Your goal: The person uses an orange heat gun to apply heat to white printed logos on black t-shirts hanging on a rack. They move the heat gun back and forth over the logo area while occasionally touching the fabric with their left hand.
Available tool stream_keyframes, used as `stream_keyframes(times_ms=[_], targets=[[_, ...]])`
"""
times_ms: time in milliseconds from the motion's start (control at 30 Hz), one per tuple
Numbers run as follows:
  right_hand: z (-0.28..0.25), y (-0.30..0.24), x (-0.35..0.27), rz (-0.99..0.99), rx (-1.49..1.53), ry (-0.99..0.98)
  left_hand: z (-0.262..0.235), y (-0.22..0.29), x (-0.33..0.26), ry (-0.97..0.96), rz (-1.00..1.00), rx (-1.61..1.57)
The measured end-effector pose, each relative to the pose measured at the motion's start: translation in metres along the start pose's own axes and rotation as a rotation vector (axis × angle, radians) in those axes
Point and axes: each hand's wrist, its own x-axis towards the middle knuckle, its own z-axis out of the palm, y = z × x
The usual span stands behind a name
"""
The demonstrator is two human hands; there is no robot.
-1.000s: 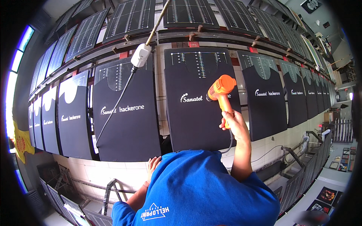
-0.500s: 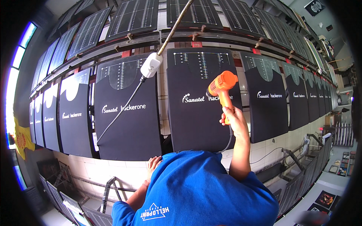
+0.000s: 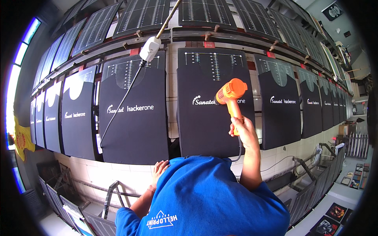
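My right hand (image 3: 245,131) is closed around the handle of an orange heat gun (image 3: 234,89). Its dark nozzle points left and down over the white print on a black T-shirt (image 3: 208,135), covering the middle of that print. The shirt is stretched over a flat board marked with white ruler scales at its far end. My left hand (image 3: 160,169) lies against the near edge of the neighbouring board, fingers extended beside the black shirt (image 3: 134,135) there. A thin cord runs down from the gun's handle behind my right wrist.
A white plug connector (image 3: 150,48) hangs on a cable above the left shirt, its dark cord crossing that print. More boards with printed black shirts (image 3: 75,129) line both sides. Bare ruled boards (image 3: 141,17) stand across the rail. Metal frames (image 3: 112,196) are behind me.
The heat gun's nozzle has shifted slightly left across the print and now covers the end of its left part. The hanging connector has swung left and farther away. My left hand stays put.
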Motion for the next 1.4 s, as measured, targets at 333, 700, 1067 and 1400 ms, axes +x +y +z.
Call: stream_keyframes(times_ms=[333, 700, 1067, 1400], targets=[[0.005, -0.004, 0.014, -0.002, -0.036, -0.010, 0.002, -0.001, -0.001, 0.010, 0.003, -0.007], [0.002, -0.005, -0.002, 0.034, -0.028, -0.022, -0.002, 0.004, 0.001, 0.024, 0.022, 0.045], [0.012, -0.004, 0.003, 0.017, -0.055, -0.053, 0.001, 0.000, -0.001, 0.017, 0.032, 0.049], [0.012, -0.009, 0.008, 0.046, 0.005, -0.132, -0.002, 0.002, 0.000, 0.021, 0.026, 0.037]])
